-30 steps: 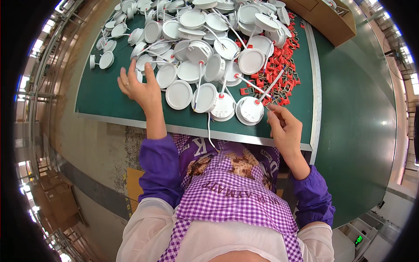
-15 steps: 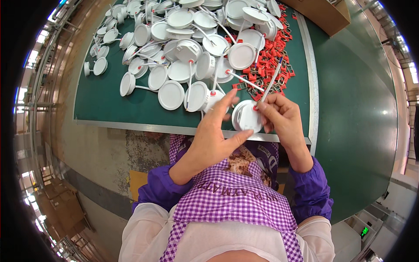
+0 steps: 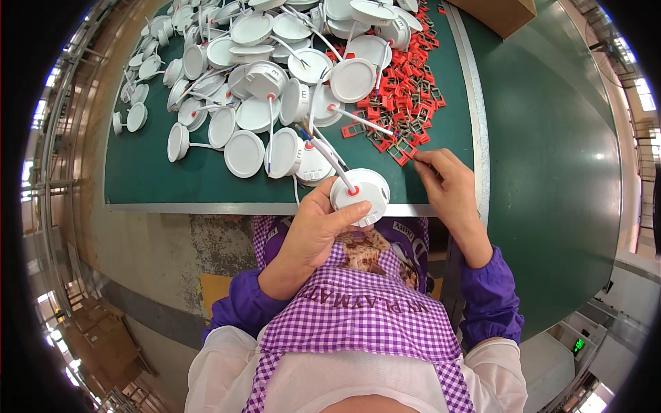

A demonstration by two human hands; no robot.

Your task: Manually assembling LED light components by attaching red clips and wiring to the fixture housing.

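Note:
A white round downlight sits in my left hand, its back face up and my thumb across it. Its white cable rises from a red grommet toward the far left, with bare wire ends at the tip. At the near edge of a pile of red plastic clips with metal frames, my right hand pinches one red clip between thumb and forefinger. Just beyond my left hand lies another downlight with its cable up.
Many white downlights with cables are heaped over the green table. A metal strip edges its right side, beside another green surface. At the far right stands a cardboard box.
The downlight has passed from my right hand into my left and moved left. My right hand has let go of its cable and taken hold of a red clip. The view has shifted slightly.

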